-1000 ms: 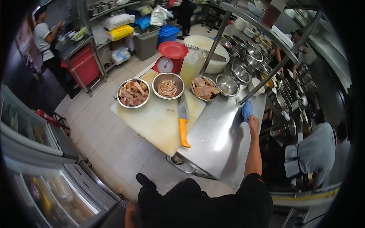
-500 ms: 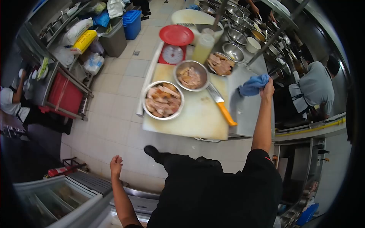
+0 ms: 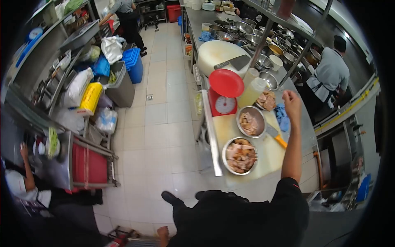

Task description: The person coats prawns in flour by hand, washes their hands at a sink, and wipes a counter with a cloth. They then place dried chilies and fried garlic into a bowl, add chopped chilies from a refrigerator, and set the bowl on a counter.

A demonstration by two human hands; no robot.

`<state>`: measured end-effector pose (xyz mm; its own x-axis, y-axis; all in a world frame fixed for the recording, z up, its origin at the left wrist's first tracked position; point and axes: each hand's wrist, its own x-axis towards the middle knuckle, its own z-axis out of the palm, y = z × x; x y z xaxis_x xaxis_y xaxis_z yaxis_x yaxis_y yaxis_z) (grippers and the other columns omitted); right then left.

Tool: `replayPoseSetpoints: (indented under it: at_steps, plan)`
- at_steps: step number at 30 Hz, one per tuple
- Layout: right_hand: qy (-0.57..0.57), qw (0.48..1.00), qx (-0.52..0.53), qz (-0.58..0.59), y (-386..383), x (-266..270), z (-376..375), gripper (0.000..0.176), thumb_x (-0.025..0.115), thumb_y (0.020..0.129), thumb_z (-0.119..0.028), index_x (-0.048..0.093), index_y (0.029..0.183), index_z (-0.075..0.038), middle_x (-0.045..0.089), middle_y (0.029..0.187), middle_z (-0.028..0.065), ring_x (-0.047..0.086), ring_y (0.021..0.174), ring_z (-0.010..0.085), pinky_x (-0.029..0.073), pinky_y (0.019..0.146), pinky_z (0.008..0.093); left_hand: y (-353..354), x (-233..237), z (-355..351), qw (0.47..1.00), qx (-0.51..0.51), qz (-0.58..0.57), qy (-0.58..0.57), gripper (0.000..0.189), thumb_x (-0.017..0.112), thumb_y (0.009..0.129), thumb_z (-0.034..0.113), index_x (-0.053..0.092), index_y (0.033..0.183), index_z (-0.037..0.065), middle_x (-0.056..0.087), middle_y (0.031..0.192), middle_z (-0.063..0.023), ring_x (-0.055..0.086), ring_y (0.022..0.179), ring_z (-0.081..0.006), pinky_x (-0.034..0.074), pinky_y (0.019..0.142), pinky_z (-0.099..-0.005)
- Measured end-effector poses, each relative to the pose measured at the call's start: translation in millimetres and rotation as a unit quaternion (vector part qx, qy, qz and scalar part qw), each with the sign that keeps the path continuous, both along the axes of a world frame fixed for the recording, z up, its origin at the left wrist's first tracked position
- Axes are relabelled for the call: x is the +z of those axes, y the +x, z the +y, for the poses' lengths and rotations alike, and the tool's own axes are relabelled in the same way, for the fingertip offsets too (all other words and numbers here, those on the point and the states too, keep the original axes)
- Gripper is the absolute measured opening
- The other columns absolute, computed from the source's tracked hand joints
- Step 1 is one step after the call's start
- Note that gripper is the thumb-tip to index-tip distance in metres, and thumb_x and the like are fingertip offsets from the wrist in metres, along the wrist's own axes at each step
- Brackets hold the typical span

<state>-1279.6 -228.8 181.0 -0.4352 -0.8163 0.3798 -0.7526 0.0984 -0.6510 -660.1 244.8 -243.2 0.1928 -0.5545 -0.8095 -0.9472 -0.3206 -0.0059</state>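
Above the metal counter, my right hand [image 3: 291,103] is raised with its fingers curled, and nothing shows in it. A crumpled blue cloth [image 3: 282,117] lies on the counter just beside it. My left hand [image 3: 163,233] hangs low near the bottom edge, partly cut off by my body, its fingers too hidden to read. On the cutting board [image 3: 269,158] stand a bowl of sliced meat [image 3: 240,156], a smaller bowl of meat pieces [image 3: 250,123] and a knife with an orange handle [image 3: 280,141]. A third portion of meat [image 3: 266,101] sits behind.
A red scale [image 3: 224,103] and an oil bottle [image 3: 252,92] stand behind the bowls. A cleaver [image 3: 238,62] rests on a round white block [image 3: 214,53]. Co-workers stand at the right, at the far left and at the back. Grey and blue bins line the left.
My right hand has let go of the blue cloth, which now lies on the counter. The view has turned left, and my left hand appears lower in it.
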Motion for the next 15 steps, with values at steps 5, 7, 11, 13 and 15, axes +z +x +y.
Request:
replayPoseSetpoints:
  at_steps: [5,7,11,13,15]
  plan:
    - [-0.05,0.986,0.13,-0.093,164,64,27,0.024,0.056,0.088,-0.021,0.06,0.1,-0.001,0.06,0.085,0.0018,0.056,0.077,0.0095,0.045,0.065,0.0235,85,5,-112,0.738,0.639,0.199,-0.083,0.038,0.042,0.087,0.034,0.061,0.09,0.001,0.057,0.063,-0.0056,0.051,0.049,-0.0157,0.037,0.04,-0.028]
    - [0.005,0.979,0.198,-0.056,217,76,32,0.024,0.057,0.086,-0.019,0.059,0.102,0.0,0.06,0.088,0.0043,0.057,0.078,0.0115,0.045,0.067,0.0244,128,-9,-167,0.745,0.612,0.25,-0.094,0.039,0.041,0.086,0.032,0.06,0.093,-0.001,0.057,0.07,-0.0067,0.051,0.051,-0.0137,0.036,0.039,-0.0255]
    - [0.174,0.911,0.373,-0.023,309,78,30,0.031,0.063,0.082,-0.019,0.057,0.106,0.0,0.059,0.099,0.0124,0.059,0.087,0.0205,0.046,0.074,0.0313,191,30,-303,0.804,0.515,0.264,-0.132,0.036,0.045,0.08,0.014,0.051,0.114,0.002,0.057,0.081,-0.0099,0.055,0.059,-0.0153,0.043,0.044,-0.0264]
    - [0.188,0.901,0.387,-0.058,349,61,12,0.035,0.062,0.083,-0.025,0.057,0.108,0.0,0.059,0.099,0.0121,0.059,0.086,0.0205,0.046,0.074,0.032,216,36,-360,0.825,0.476,0.266,-0.148,0.042,0.048,0.078,0.009,0.047,0.12,0.003,0.057,0.083,-0.0105,0.056,0.061,-0.016,0.045,0.046,-0.0272]
    - [0.2,0.89,0.395,-0.112,389,31,-26,0.039,0.061,0.084,-0.03,0.057,0.108,0.001,0.059,0.095,0.0127,0.058,0.086,0.0224,0.046,0.074,0.032,242,35,-424,0.838,0.433,0.306,-0.128,0.049,0.05,0.076,0.004,0.042,0.125,0.003,0.057,0.087,-0.0107,0.058,0.066,-0.0165,0.048,0.049,-0.0279]
